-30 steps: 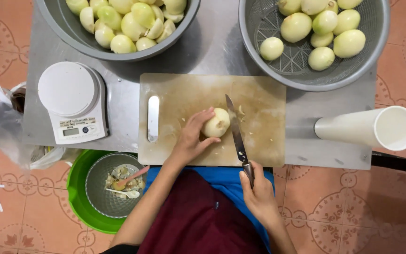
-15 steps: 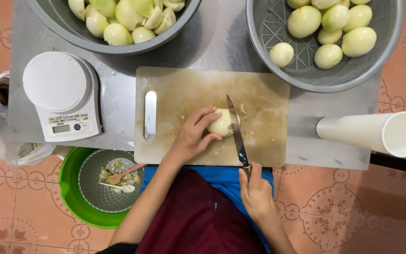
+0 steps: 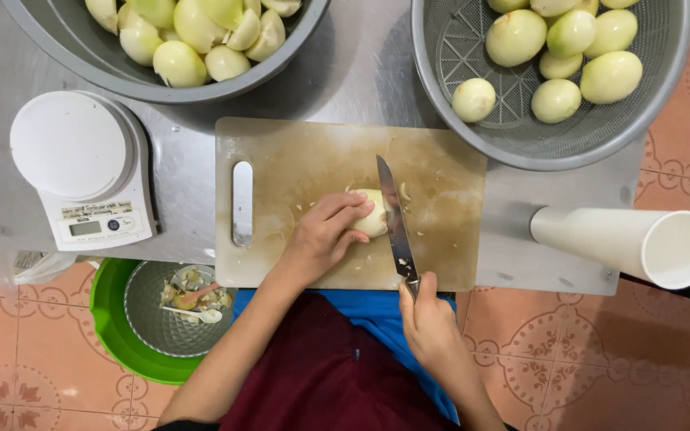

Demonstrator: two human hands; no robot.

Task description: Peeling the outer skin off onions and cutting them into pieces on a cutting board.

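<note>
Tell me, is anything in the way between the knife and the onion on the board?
Nothing visible. The right hand holds the knife with its blade right against the peeled onion, which the left hand steadies on the cutting board.

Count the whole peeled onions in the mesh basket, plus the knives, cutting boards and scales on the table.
Whole onions in the mesh basket, those in view: 8
Knife: 1
Cutting board: 1
Kitchen scale: 1
Total: 11
</note>
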